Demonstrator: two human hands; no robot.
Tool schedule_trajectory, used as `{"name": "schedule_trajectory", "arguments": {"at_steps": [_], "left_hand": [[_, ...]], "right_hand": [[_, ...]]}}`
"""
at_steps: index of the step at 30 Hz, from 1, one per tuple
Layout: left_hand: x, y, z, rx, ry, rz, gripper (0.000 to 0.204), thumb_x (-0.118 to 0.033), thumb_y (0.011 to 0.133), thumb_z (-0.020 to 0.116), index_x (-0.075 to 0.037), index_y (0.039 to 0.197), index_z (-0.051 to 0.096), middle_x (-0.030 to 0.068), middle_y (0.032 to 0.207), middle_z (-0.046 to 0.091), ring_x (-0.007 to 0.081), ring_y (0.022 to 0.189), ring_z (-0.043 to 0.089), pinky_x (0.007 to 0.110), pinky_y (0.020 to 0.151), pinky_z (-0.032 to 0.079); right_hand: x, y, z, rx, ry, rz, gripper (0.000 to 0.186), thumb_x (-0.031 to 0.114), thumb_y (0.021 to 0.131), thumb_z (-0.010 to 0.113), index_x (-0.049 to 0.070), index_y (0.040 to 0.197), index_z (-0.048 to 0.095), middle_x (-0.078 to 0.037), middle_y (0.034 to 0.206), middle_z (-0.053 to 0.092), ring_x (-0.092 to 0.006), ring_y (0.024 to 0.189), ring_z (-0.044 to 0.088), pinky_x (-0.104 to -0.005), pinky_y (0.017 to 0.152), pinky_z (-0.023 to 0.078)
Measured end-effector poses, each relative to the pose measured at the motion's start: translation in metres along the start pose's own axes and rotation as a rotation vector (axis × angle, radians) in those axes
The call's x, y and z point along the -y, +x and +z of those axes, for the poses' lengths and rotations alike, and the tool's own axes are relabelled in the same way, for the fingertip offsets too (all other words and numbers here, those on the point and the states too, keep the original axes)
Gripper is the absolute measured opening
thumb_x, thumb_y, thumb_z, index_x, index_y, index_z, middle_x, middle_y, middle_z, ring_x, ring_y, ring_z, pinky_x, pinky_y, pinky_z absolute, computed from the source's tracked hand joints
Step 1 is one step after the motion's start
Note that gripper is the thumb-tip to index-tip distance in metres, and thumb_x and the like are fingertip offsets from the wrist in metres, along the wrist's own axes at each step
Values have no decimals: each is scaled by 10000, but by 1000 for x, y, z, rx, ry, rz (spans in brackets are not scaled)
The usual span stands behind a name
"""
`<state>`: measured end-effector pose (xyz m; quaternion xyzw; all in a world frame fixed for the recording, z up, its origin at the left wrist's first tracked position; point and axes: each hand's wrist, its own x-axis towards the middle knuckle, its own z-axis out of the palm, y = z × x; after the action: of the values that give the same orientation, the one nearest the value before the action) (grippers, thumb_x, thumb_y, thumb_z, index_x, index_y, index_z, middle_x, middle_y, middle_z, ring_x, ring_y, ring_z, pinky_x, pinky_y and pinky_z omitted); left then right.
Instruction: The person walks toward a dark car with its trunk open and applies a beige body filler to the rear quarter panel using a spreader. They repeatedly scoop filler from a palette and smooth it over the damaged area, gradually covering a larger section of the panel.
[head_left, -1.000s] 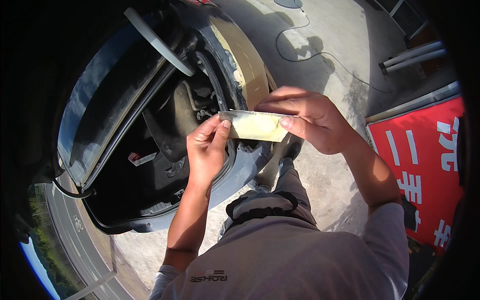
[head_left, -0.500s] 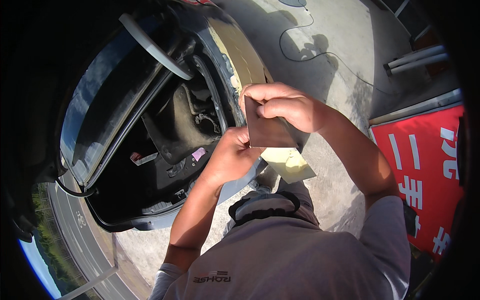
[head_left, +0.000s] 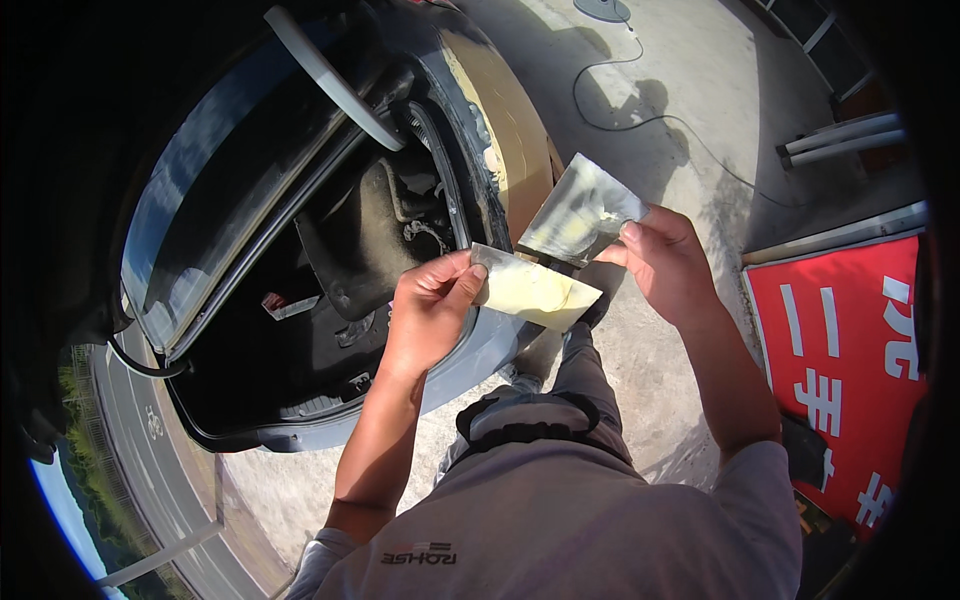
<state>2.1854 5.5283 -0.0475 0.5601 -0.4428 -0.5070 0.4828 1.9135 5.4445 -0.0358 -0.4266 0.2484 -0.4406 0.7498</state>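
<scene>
My left hand (head_left: 432, 305) pinches the end of a flat putty spreader (head_left: 520, 287) coated with pale yellow putty. Between the thumb and fingers of my right hand (head_left: 665, 260) is a second putty spreader (head_left: 578, 208), a shiny metal sheet with a thinner yellowish smear. The two sheets are close together, their near edges almost meeting; whether they touch I cannot tell. Beyond them, the car's rear corner panel (head_left: 497, 110) carries a wide tan filled area with rough pale patches along its edge.
At the left the car's open trunk (head_left: 330, 330) shows a dark interior, with a raised grey spoiler (head_left: 335, 80) above. A cable (head_left: 640, 120) winds across the concrete. On the right lies a red sign (head_left: 845, 370) with white characters, below some pale metal bars (head_left: 840, 140).
My hands have moved apart. The right spreader has turned over and swung up to the far side, showing its smeared face; the left one has come up with its putty face in view.
</scene>
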Motion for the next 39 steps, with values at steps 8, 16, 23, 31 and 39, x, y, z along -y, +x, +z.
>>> {"name": "schedule_trajectory", "arguments": {"at_steps": [8, 16, 23, 31, 39], "left_hand": [[2, -10, -23, -164, -194, 83, 161, -67, 1033, 627, 17, 1109, 741, 21, 911, 724, 64, 815, 644, 246, 770, 577], [15, -51, -73, -282, -211, 178, 215, -82, 1051, 574, -2, 1205, 700, 123, 1087, 745, 216, 974, 737, 392, 863, 634], [18, -74, -105, -286, -155, 185, 287, -101, 1063, 533, 18, 1305, 629, 210, 1288, 674, 303, 1154, 693, 461, 947, 611], [11, -85, -118, -308, -126, 173, 255, -132, 1055, 571, -31, 1276, 648, 157, 1237, 701, 280, 1136, 692, 429, 965, 581], [17, -86, -126, -290, -181, 193, 294, -106, 1057, 540, 26, 1309, 614, 313, 1335, 620, 390, 1256, 630, 475, 974, 603]], "right_hand": [[-47, -41, -38, 99, -681, 232, 246, 76, 1025, 529, -23, 1181, 691, -70, 1088, 710, -131, 920, 662, -293, 843, 509], [-308, -115, -133, -891, 252, 580, 267, 99, 983, 508, 87, 1225, 619, -37, 1036, 691, -158, 951, 687, -332, 792, 560], [-455, -124, -140, -896, 625, 487, 327, 77, 990, 491, 67, 1310, 556, -99, 1179, 669, -257, 1041, 677, -448, 892, 555], [-461, -98, -132, -983, 725, 503, 361, 81, 984, 508, 82, 1341, 556, -72, 1177, 648, -258, 1058, 654, -465, 936, 548], [-433, -90, -125, -932, 635, 511, 339, 106, 994, 511, 111, 1327, 576, -52, 1156, 652, -231, 1057, 646, -477, 908, 543]]}}
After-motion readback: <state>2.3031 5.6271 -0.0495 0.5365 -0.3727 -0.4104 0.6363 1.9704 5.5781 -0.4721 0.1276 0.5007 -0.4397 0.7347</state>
